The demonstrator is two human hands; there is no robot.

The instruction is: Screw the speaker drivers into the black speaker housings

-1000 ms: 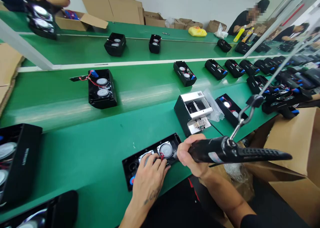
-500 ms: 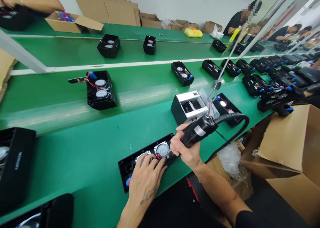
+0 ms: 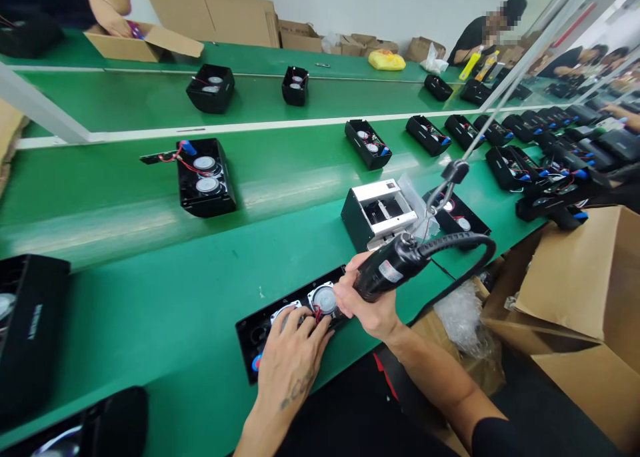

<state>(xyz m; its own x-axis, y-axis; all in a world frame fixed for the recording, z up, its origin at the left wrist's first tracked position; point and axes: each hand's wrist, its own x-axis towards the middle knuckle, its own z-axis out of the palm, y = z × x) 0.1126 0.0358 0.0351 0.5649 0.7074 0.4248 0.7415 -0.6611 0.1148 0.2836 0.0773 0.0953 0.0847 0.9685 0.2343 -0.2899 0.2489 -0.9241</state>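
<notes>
My right hand (image 3: 370, 303) is wrapped round a black electric screwdriver (image 3: 387, 269), which hangs from a cable and slants down toward a long black speaker housing (image 3: 246, 333). Its tip is hidden behind my fingers. Inside the housing, a round silver speaker driver (image 3: 324, 299) shows beside the tool, with red wires (image 3: 317, 313) next to it. A second driver is partly covered by my left hand (image 3: 295, 360), whose bent fingers hold down the housing and the parts in it. What lies under those fingertips is hidden. A blue part (image 3: 257, 361) shows at the housing's left end.
Behind the tool stands a silver-and-black screw feeder (image 3: 379, 211), with another open housing (image 3: 463, 220) beyond it. More housings (image 3: 206, 177) sit on the green belt (image 3: 280, 177). A cardboard box (image 3: 565, 277) stands at right. A co-worker's hand (image 3: 113, 20) reaches into a carton.
The screwdriver and my right hand have shifted slightly left and down. Housings on the near belt have moved right, those on the far lane left. The co-worker's hand has moved to the carton.
</notes>
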